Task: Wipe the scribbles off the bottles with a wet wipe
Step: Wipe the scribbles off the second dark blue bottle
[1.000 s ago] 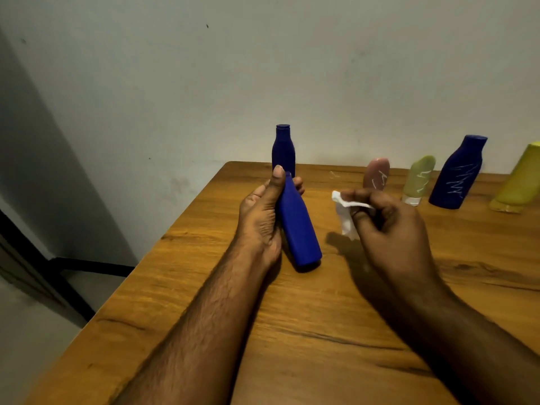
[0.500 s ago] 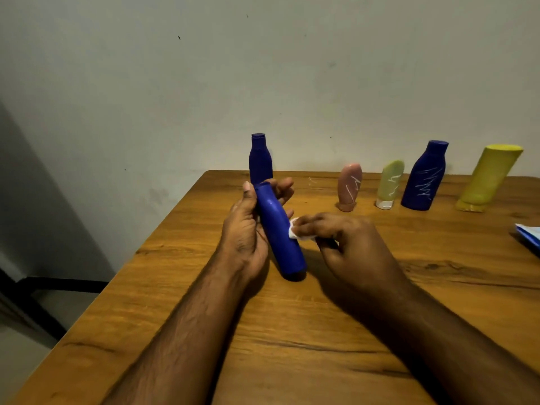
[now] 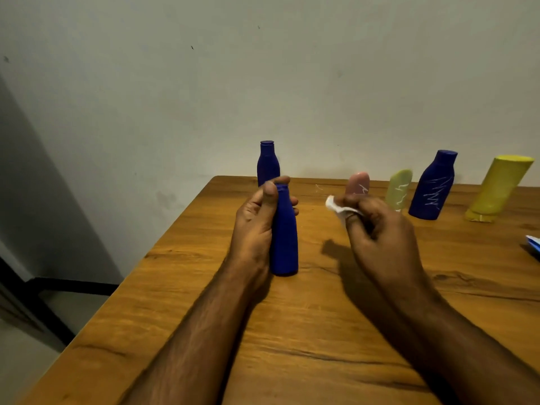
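My left hand point(image 3: 254, 226) grips a slim blue bottle point(image 3: 284, 244) that stands nearly upright with its base on the wooden table point(image 3: 292, 331); no scribbles show on its visible side. My right hand point(image 3: 377, 235) pinches a small crumpled white wet wipe point(image 3: 336, 206), held a short way right of the bottle and apart from it. Behind the held bottle stands a second slim blue bottle point(image 3: 267, 165). Further right stand a pink bottle point(image 3: 358, 184), a pale green bottle point(image 3: 399, 190) and a wider blue bottle point(image 3: 432, 187), each bearing white scribbles.
A yellow bottle point(image 3: 496, 188) leans at the back right. A blue and white packet point(image 3: 531, 247) lies at the right edge of view. The table's left edge point(image 3: 140, 264) drops to the floor, and a pale wall runs close behind the bottles.
My right hand has pulled the wipe off the bottle and away to the right. My left hand has tipped the held bottle from a slant to nearly upright.
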